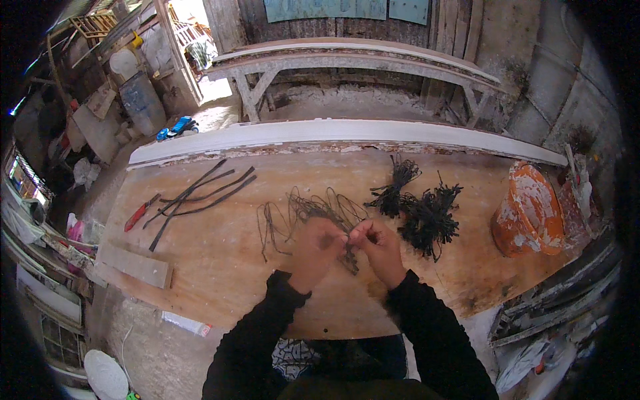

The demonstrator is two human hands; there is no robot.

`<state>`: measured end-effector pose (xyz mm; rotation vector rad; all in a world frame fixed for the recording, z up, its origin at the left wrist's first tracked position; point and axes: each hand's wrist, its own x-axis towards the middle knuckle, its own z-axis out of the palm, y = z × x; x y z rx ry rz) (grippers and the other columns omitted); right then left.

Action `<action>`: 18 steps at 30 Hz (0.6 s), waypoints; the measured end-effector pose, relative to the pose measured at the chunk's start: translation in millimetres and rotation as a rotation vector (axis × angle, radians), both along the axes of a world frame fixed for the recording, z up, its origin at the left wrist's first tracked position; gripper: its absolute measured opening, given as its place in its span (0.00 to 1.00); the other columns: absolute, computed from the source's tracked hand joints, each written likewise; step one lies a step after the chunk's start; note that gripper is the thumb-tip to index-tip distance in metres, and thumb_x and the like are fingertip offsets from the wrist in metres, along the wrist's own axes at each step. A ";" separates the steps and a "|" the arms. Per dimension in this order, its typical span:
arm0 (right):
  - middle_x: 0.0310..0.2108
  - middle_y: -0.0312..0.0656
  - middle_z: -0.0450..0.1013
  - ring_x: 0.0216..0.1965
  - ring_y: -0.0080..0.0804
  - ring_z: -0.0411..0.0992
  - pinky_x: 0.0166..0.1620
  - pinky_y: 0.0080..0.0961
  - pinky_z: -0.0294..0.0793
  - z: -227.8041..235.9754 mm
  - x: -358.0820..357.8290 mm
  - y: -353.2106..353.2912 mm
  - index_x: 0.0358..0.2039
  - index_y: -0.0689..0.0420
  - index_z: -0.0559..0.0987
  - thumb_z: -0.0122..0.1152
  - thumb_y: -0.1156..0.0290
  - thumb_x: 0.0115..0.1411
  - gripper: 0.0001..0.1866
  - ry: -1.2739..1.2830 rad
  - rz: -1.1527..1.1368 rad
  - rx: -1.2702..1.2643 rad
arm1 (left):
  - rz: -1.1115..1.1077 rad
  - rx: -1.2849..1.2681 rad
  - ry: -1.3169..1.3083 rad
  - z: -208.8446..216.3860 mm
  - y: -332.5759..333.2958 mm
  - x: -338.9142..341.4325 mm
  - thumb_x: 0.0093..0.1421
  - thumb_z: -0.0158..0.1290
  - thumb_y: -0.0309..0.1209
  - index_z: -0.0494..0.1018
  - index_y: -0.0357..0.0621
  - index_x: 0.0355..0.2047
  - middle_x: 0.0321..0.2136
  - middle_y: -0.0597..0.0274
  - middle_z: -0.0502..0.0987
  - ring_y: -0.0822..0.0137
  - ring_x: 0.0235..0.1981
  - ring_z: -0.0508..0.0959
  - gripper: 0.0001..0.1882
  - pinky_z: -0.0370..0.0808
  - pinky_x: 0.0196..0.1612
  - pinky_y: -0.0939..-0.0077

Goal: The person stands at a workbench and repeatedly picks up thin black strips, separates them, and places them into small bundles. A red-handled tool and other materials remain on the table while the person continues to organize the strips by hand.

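Over the middle of a wooden table (220,280), my left hand (319,247) and my right hand (379,247) meet fingertip to fingertip in a pinch. The left one is smeared by motion. Something thin and dark, seemingly a strand of cord, runs between the fingertips. Loose loops of thin dark cord (313,205) lie just beyond and beneath my hands. To their right rest a large bundle of short black strips (432,219) and a smaller black bundle (395,187). On the left are several long black strips (200,190) and a red-handled knife (141,212).
A long white plaster moulding (333,133) borders the table's far side. An orange, plaster-spattered bucket (527,210) stands at the right end. A short wooden board (137,265) lies at the left front. Beyond stands a long bench (360,60); a blue barrel (142,103) is at the back left.
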<state>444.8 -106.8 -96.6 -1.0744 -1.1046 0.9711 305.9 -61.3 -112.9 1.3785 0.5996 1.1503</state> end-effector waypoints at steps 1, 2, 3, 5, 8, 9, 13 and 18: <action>0.21 0.34 0.70 0.22 0.19 0.67 0.26 0.16 0.65 3.1 -0.8 -0.2 0.24 0.59 0.72 0.57 0.74 0.52 0.05 0.180 0.053 -0.095 | -0.001 0.030 0.013 0.5 -0.2 0.7 0.52 0.50 0.18 0.59 0.42 0.33 0.28 0.61 0.71 0.74 0.30 0.73 0.12 0.74 0.27 0.82; 0.21 0.34 0.70 0.22 0.18 0.66 0.26 0.15 0.65 3.4 -0.7 -0.3 0.24 0.59 0.72 0.57 0.73 0.52 0.05 0.227 0.054 -0.129 | 0.001 0.062 0.028 2.0 -1.2 0.7 0.52 0.50 0.18 0.58 0.42 0.33 0.28 0.61 0.71 0.73 0.30 0.73 0.13 0.74 0.27 0.82; 0.20 0.33 0.69 0.21 0.17 0.66 0.26 0.14 0.64 3.3 -0.2 -0.5 0.24 0.59 0.71 0.57 0.73 0.52 0.05 0.275 0.055 -0.163 | 0.002 0.093 0.043 2.5 -1.6 0.5 0.51 0.51 0.18 0.57 0.43 0.33 0.28 0.61 0.71 0.73 0.30 0.73 0.15 0.74 0.27 0.82; 0.21 0.34 0.69 0.21 0.17 0.66 0.26 0.13 0.65 2.4 1.6 0.8 0.24 0.59 0.71 0.57 0.72 0.52 0.05 0.293 0.049 -0.176 | 0.005 0.137 0.067 1.4 -0.2 0.5 0.52 0.51 0.19 0.57 0.43 0.33 0.27 0.61 0.71 0.73 0.30 0.73 0.14 0.74 0.28 0.82; 0.22 0.36 0.70 0.23 0.19 0.67 0.28 0.15 0.66 0.3 3.1 3.2 0.26 0.59 0.72 0.57 0.73 0.52 0.05 0.195 0.020 -0.109 | 0.003 0.132 0.051 1.8 3.3 1.4 0.52 0.52 0.20 0.57 0.43 0.33 0.27 0.60 0.71 0.72 0.29 0.73 0.15 0.74 0.29 0.81; 0.22 0.36 0.70 0.23 0.19 0.67 0.28 0.15 0.66 -0.1 2.8 3.1 0.25 0.59 0.72 0.57 0.73 0.52 0.05 0.156 0.004 -0.086 | 0.000 0.114 0.038 1.7 3.5 1.5 0.51 0.52 0.20 0.57 0.43 0.33 0.28 0.60 0.71 0.72 0.29 0.73 0.15 0.74 0.29 0.80; 0.24 0.35 0.70 0.25 0.19 0.67 0.29 0.15 0.66 -1.8 1.5 0.8 0.27 0.62 0.75 0.58 0.75 0.51 0.04 -0.156 -0.101 0.060 | -0.050 -0.010 -0.035 7.2 4.7 0.0 0.52 0.53 0.21 0.57 0.43 0.33 0.27 0.60 0.72 0.72 0.27 0.73 0.15 0.74 0.29 0.80; 0.25 0.37 0.73 0.28 0.22 0.70 0.31 0.17 0.68 -0.6 1.7 0.6 0.30 0.60 0.77 0.62 0.78 0.46 0.08 -0.268 -0.118 0.175 | 0.007 -0.025 -0.031 2.1 9.1 -2.0 0.52 0.52 0.21 0.58 0.43 0.35 0.24 0.61 0.73 0.72 0.28 0.74 0.15 0.73 0.32 0.80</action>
